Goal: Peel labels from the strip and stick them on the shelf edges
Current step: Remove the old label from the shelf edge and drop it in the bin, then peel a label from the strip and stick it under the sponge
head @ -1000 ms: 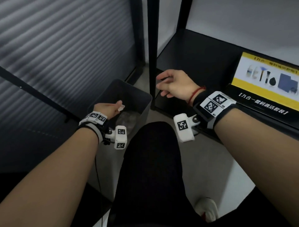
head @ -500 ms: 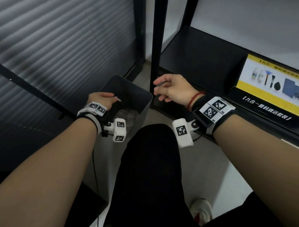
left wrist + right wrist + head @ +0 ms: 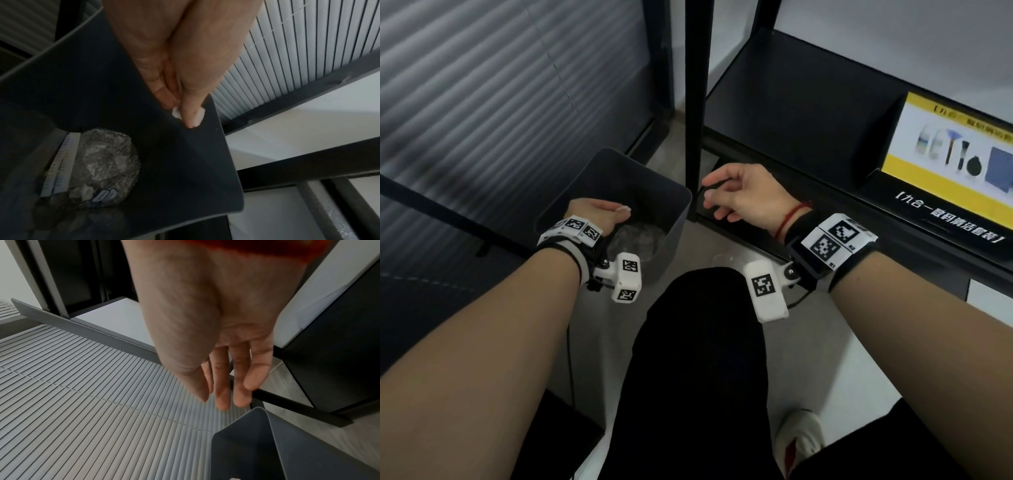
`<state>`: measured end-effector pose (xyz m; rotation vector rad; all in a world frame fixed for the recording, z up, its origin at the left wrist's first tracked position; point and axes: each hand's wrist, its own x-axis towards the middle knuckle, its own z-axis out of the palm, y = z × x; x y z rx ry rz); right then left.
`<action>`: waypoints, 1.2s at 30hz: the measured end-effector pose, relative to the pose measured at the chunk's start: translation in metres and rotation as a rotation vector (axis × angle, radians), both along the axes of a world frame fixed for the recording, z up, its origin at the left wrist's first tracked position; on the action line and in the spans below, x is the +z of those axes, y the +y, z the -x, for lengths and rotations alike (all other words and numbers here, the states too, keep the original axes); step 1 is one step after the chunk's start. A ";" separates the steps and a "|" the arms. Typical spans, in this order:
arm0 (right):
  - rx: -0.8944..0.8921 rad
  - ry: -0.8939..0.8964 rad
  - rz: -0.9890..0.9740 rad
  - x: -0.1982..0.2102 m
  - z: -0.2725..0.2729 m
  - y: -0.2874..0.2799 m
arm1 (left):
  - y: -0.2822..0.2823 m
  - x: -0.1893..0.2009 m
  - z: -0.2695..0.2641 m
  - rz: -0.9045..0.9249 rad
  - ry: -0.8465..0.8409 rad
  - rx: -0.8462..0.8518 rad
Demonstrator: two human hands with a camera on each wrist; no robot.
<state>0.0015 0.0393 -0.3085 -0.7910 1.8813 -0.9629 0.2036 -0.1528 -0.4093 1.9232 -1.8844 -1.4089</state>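
Observation:
My left hand reaches into a dark grey bin on the floor. Its thumb and fingers pinch a small white paper scrap close to the bin's inner wall. My right hand hovers beside the bin, in front of the low black shelf edge. Its fingers hang relaxed and hold nothing. A used label strip lies in the bottom of the bin. No fresh label strip is in view.
A wad of bubble wrap fills the bin's bottom. A black upright post stands between bin and shelf. A yellow and white product box sits on the shelf. Slatted blinds are on the left; my knee is below.
My left hand has dropped from above the bin's rim down into the bin, still pinching the white scrap. The right hand has barely moved.

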 end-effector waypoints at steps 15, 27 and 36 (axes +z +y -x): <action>-0.026 -0.024 -0.014 -0.009 0.000 -0.001 | -0.003 -0.010 0.004 0.034 0.004 -0.089; 0.001 -0.026 -0.009 -0.016 -0.007 -0.003 | 0.000 -0.015 -0.006 -0.027 -0.080 -0.016; -0.022 0.011 0.024 0.011 0.006 0.016 | 0.022 0.039 0.047 0.189 0.169 -0.023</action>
